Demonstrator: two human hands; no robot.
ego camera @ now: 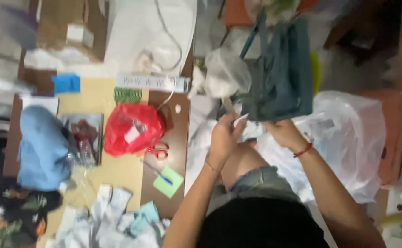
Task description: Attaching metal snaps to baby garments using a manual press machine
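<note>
My left hand [224,135] and my right hand [282,132] are raised close together in the middle of the head view. Both pinch the lower edge of a dark teal cloth bag [283,78] that hangs above them. A thin white strip [238,120] runs between the fingers of my left hand. A red cord is tied around my right wrist. My knee in denim shorts [260,181] is just below the hands. The frame is blurred, so finer grip detail is unclear.
A large clear plastic bag [348,138] lies to the right. On the table at the left are a red plastic bag [132,128], red-handled scissors [158,149], a green note pad [168,182], a blue cloth bundle [42,147] and several white socks [104,216].
</note>
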